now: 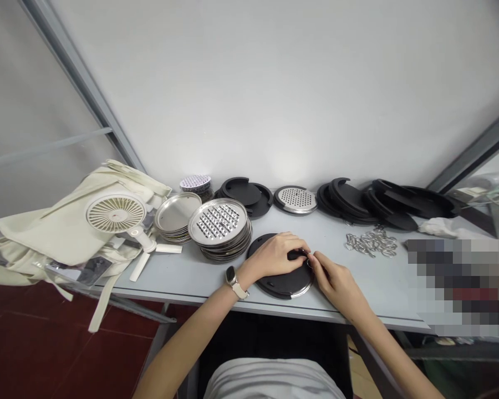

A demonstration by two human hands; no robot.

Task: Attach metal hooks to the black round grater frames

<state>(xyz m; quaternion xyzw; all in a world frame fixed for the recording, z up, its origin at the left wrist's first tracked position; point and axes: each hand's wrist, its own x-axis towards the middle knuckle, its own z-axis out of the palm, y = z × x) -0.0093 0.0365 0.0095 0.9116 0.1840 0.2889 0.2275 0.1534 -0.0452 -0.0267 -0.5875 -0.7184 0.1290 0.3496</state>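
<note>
A round black plate (pixel 274 284) with a silvery rim showing at its lower right lies on the table in front of me. Across its top rests my left hand (pixel 280 256), fingers curled and gripping it near the right edge. At that same edge my right hand (pixel 330 277) is closed in a pinch on a small metal ring (pixel 310 262), partly hidden by the fingertips. Just left of the plate stands a stack of round metal grater discs (pixel 220 223). Several loose metal rings (pixel 372 242) lie in a pile to the right.
Black round holders (pixel 349 200) and a perforated metal disc in a black holder (pixel 296 199) line the wall. More metal discs (pixel 177 213) are stacked at left, beside a white handheld fan (pixel 116 214) and a cream bag (pixel 62 221). The table's front edge (pixel 336 317) runs near my forearms.
</note>
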